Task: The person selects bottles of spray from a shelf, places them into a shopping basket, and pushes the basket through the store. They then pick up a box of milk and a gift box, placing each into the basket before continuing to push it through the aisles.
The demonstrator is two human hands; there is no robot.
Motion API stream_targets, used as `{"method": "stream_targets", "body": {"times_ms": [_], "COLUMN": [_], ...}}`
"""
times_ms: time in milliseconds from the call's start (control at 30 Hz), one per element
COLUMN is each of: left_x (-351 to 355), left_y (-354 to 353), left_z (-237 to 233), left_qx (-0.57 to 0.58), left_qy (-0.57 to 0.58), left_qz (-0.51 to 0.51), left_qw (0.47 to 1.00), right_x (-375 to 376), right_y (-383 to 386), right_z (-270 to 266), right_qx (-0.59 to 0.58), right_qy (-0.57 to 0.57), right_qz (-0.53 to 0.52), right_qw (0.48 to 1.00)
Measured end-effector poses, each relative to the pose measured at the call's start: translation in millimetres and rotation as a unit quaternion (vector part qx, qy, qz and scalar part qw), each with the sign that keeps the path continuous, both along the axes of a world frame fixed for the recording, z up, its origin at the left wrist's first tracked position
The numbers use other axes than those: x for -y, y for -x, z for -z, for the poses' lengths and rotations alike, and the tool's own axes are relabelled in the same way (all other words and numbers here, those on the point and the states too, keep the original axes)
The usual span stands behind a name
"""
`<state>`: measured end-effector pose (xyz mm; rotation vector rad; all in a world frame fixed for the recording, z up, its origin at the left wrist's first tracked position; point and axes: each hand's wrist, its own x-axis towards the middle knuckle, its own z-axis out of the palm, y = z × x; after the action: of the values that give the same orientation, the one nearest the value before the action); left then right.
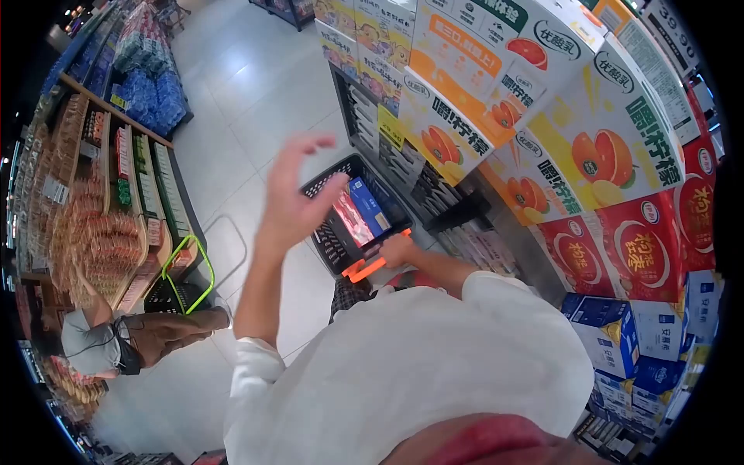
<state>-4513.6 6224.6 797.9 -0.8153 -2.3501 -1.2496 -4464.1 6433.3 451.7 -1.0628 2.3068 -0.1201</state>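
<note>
My left hand (pixel 298 190) is raised over the left side of a black shopping basket (pixel 335 242), its fingers apart and nothing in it. The fingertips are slightly blurred. The orange basket handle (pixel 364 269) is in the grip of my right hand (pixel 399 249), close to my body. Inside the basket lies a blue package (pixel 370 208) with a red and white pictured side. Its exact kind I cannot make out.
On the right, cartons of drinks (pixel 620 159) are stacked beside a dark rack (pixel 364 112). Shelves of packaged food (pixel 93 201) line the left. A shopper (pixel 93 337) stands there, near a black basket with a green handle (pixel 203 267). Pale floor tiles (pixel 240 108) run between.
</note>
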Motion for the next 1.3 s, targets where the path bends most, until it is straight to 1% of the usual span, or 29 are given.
{"method": "stream_targets", "body": {"times_ms": [33,67,100,167,233,300,333,367,433,467,533,600,667,700,733,767,800,833,900,933,1000,1033,1067,1100,1167,1200,1233,1267,1300], "left_x": [11,26,40,65,80,97,105,115,129,135,148,164,181,189,196,201,205,203,197,193,184,179,171,163,146,136,126,115,103], "left_y": [3,3,1,-7,-7,0,5,9,23,31,46,57,70,78,82,89,96,105,120,128,144,154,162,171,186,194,203,213,226], "left_z": [-56,-112,-149,-194,-214,-219,-219,-219,-219,-219,-216,-212,-206,-205,-205,-201,-200,-201,-205,-206,-208,-210,-210,-213,-216,-218,-222,-229,-233], "left_qx": [-0.125,-0.206,-0.293,-0.418,-0.474,-0.482,-0.484,-0.485,-0.481,-0.481,-0.476,-0.471,-0.476,-0.471,-0.467,-0.463,-0.453,-0.442,-0.435,-0.438,-0.443,-0.444,-0.449,-0.453,-0.456,-0.457,-0.456,-0.46,-0.463], "left_qy": [-0.111,-0.185,-0.202,-0.137,-0.041,0.029,0.056,0.073,0.098,0.106,0.115,0.146,0.171,0.179,0.186,0.184,0.191,0.195,0.203,0.211,0.229,0.242,0.253,0.263,0.274,0.277,0.274,0.268,0.257], "left_qz": [0.024,0.092,0.145,0.216,0.273,0.303,0.312,0.311,0.319,0.323,0.318,0.308,0.268,0.251,0.236,0.218,0.211,0.214,0.226,0.228,0.221,0.224,0.228,0.235,0.254,0.266,0.279,0.293,0.299], "left_qw": [0.986,0.957,0.923,0.872,0.836,0.822,0.816,0.814,0.811,0.808,0.812,0.814,0.82,0.827,0.832,0.839,0.845,0.849,0.847,0.844,0.838,0.833,0.826,0.819,0.808,0.802,0.799,0.794,0.793], "right_x": [3,7,12,23,31,39,48,44,61,60,68,85,79,79,84,68,78,97,106,115,108,114,116,119,123,127,126,135,135], "right_y": [8,13,18,27,31,25,36,52,59,64,74,87,98,105,108,147,154,127,141,126,161,169,178,186,200,208,212,219,227], "right_z": [-4,-6,-6,-5,4,35,36,33,10,19,7,-14,40,25,11,-1,-3,3,20,26,25,11,11,29,28,28,41,38,-4], "right_qx": [-0.003,-0.007,-0.012,-0.033,-0.064,-0.065,-0.073,-0.065,-0.031,-0.049,-0.037,0.028,-0.028,0.007,-0.018,-0.052,-0.055,-0.029,-0.001,0.007,-0.031,-0.018,-0.033,-0.032,-0.057,-0.069,-0.093,-0.009,-0.007], "right_qy": [0.002,-0.011,-0.023,-0.039,-0.045,-0.058,-0.065,-0.088,-0.117,-0.102,-0.145,-0.166,-0.14,-0.137,-0.103,-0.124,-0.127,-0.122,-0.106,-0.087,-0.065,-0.085,-0.069,-0.075,-0.041,-0.031,0.02,0.032,0.012], "right_qz": [-0.003,-0.009,-0.013,-0.007,0.012,0.053,0.072,0.06,0.061,0.05,0.047,0.073,0.105,0.067,0.07,0.072,0.081,0.102,0.065,0.065,0.05,0.063,0.035,0.054,0.036,0.049,0.049,0.091,0.08], "right_qw": [1.0,1.0,1.0,0.999,0.997,0.995,0.993,0.992,0.991,0.992,0.988,0.983,0.984,0.988,0.992,0.988,0.987,0.987,0.992,0.994,0.996,0.994,0.996,0.995,0.997,0.996,0.994,0.995,0.997]}}
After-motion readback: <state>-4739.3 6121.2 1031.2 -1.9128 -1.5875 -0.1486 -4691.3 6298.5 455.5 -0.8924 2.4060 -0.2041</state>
